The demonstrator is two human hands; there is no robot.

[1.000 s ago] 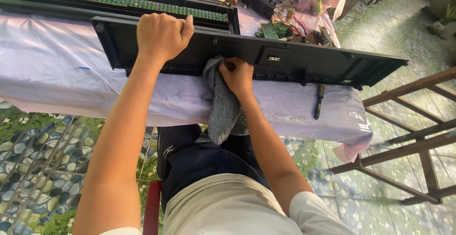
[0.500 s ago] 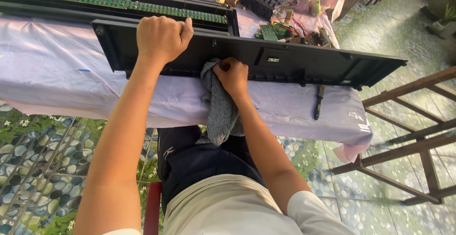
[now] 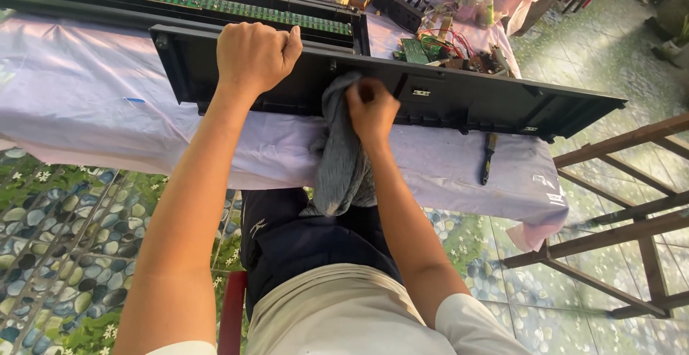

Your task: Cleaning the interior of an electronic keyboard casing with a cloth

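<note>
A long black panel [image 3: 459, 100] stands on its edge across the middle of the frame, on a table with a pale purple cloth [image 3: 86, 104]. The left hand [image 3: 255, 57] is closed tight over the panel's top edge, upper left of center. The right hand [image 3: 372, 111] is curled around a gray rag [image 3: 341, 161] and presses it on the panel's front. A screwdriver [image 3: 489, 157] lies at right.

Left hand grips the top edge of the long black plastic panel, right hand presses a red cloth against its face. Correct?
Not quite: the cloth is grey, not red. In the head view the left hand grips the top edge of the long black plastic panel, and the right hand presses a grey cloth against its face, the rest of the cloth hanging down over the edge of the table.
</note>
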